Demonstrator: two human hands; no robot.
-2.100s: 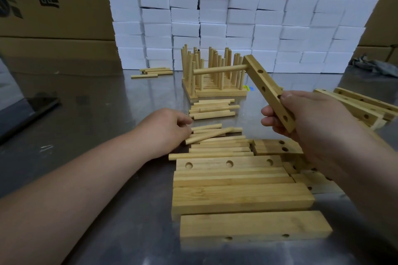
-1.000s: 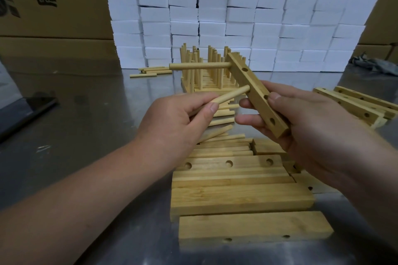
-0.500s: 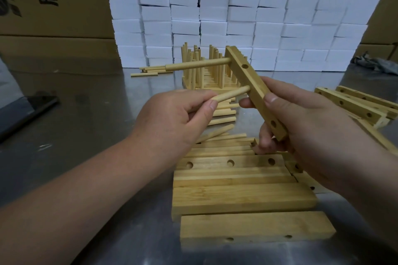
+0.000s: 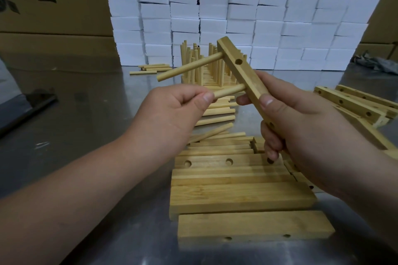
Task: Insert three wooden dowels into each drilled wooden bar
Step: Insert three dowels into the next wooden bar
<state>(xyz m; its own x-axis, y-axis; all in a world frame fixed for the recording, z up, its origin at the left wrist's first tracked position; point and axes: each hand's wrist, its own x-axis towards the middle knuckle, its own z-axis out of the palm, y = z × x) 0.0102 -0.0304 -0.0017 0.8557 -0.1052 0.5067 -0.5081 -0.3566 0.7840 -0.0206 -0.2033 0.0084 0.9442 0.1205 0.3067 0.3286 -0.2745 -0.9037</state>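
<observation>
Drilled bar [image 4: 243,75] held tilted above bench [image 4: 86,114], right hand [image 4: 301,122] fingers clamped round its lower half. Top dowel [image 4: 189,66] sits seated. Left hand [image 4: 170,114] fingers pinch second dowel [image 4: 228,92], tip at mid-bar hole. Best to push straight along hole axis, bar braced firm.

Head view: close, up over the near edge of the metal table [image 4: 90,118].
Faces: forward and down across the table.
</observation>
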